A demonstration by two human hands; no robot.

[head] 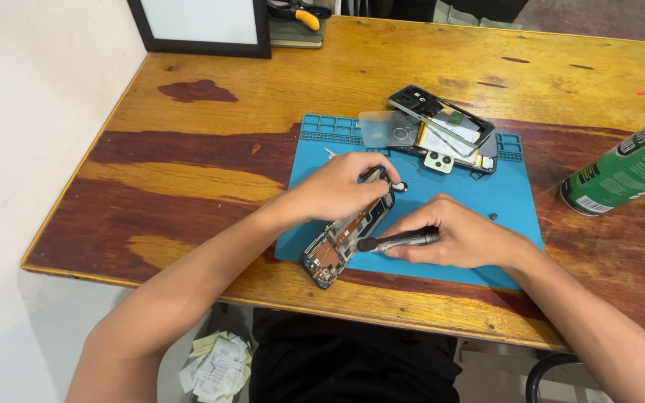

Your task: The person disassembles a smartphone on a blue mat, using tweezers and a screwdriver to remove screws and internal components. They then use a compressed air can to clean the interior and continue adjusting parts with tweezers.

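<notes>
Currently, the left hand (341,186) steadies the opened phone (345,237) on the blue mat (487,201) while the right hand (457,239) grips a screwdriver (399,240) at its board; unscrewing appears underway, requiring precise tip seating.

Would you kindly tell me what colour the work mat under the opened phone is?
The work mat is blue, seen best in the head view.

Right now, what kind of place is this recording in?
Probably a phone repair bench: a blue work mat on a wooden table, an opened phone under the hands, spare phone parts and a green spray can.
</notes>
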